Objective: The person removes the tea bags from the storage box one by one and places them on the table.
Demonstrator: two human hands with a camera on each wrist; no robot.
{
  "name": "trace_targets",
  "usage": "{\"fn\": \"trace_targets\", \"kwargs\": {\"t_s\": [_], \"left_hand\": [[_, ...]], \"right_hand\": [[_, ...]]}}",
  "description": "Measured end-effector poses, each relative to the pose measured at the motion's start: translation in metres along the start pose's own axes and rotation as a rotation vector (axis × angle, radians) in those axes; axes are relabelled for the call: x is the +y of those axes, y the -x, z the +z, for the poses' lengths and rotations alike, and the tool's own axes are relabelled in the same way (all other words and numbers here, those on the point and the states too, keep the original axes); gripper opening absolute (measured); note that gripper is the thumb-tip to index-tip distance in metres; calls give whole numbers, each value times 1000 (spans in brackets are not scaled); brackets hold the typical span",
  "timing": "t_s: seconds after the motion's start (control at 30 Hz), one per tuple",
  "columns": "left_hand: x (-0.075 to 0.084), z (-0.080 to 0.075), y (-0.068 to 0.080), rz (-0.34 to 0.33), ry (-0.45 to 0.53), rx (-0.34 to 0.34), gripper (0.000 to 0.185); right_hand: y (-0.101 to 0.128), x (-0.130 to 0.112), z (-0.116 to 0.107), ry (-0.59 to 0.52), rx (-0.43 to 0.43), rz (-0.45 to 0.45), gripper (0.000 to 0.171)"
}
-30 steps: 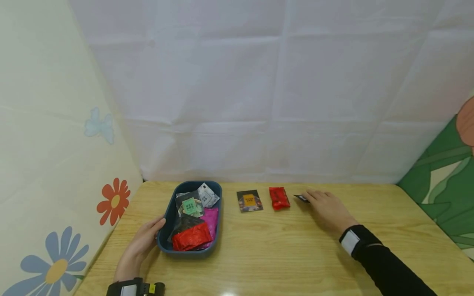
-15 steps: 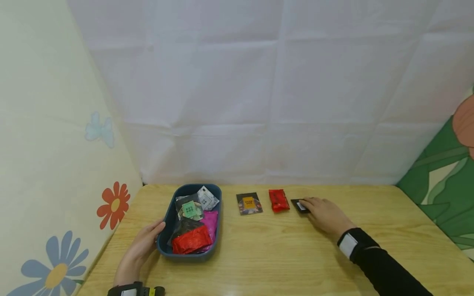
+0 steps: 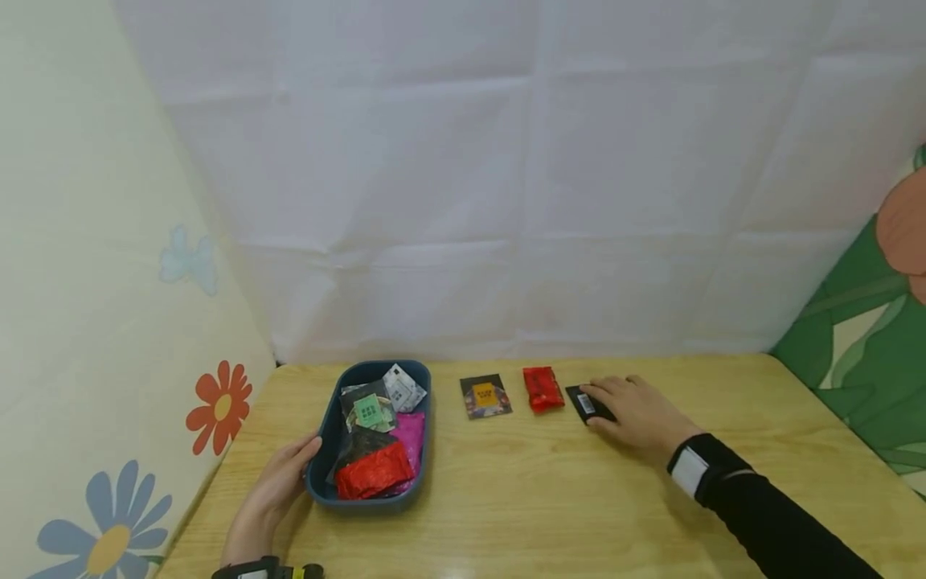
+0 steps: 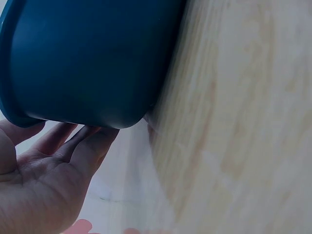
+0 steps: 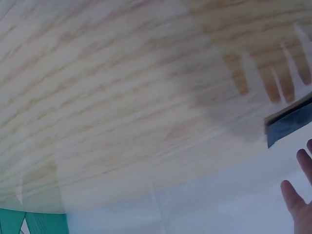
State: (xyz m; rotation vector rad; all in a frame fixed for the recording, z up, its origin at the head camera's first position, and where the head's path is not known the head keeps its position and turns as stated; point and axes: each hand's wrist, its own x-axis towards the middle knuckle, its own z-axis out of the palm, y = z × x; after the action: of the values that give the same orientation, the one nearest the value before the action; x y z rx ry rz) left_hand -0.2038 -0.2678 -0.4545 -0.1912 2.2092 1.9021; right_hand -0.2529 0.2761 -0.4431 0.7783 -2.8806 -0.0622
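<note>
A dark blue plastic bin point(image 3: 376, 507) stands on the left of the table. My left hand point(image 3: 271, 486) rests against its left side; in the left wrist view the thumb touches under the rim and the fingers point(image 4: 95, 148) lie along the outer wall. Inside are a dark sachet with a green label point(image 3: 369, 411), a white sachet point(image 3: 403, 389), a magenta packet point(image 3: 410, 438) and a red packet point(image 3: 374, 471). On the right, a small black sachet point(image 3: 587, 404) with a white barcode lies flat. My right hand point(image 3: 640, 414) is over its right edge, fingers spread.
Left of the black sachet, a red packet point(image 3: 542, 389) and a dark square sachet with an orange label point(image 3: 485, 396) lie in a row near the back of the wooden table point(image 3: 521, 498). A white sheet point(image 3: 434, 201) hangs behind.
My right hand has lowered the tilted black sachet flat onto the table and let go of it, its fingers now spread. My left hand stays at the bin. The head view has shifted slightly.
</note>
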Motion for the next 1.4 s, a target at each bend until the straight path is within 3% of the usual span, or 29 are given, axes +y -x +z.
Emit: {"fn": "trace_targets", "kwargs": {"t_s": [0.3,0.53,0.73,0.93,1.23,1.4], "left_hand": [[0,1,0,20,0,7,59],[-1,2,-1,30,-7,18,59],[0,3,1,18,-19,32,59],[1,2,2,19,-17,40,58],[0,2,2,15,-5,41,57],[0,3,2,33,-10,35,57]], "right_hand": [[-6,-10,-7,27,107,-105,60],[-26,-25,-18,2,124,-83,63],[-42,-39,-28,38,198,-184,62],[-55,-70,-37,-32,238,-191,66],[-76,-121,-49,-83,359,-325,67],[-84,-151,-51,-166,299,-309,66]]}}
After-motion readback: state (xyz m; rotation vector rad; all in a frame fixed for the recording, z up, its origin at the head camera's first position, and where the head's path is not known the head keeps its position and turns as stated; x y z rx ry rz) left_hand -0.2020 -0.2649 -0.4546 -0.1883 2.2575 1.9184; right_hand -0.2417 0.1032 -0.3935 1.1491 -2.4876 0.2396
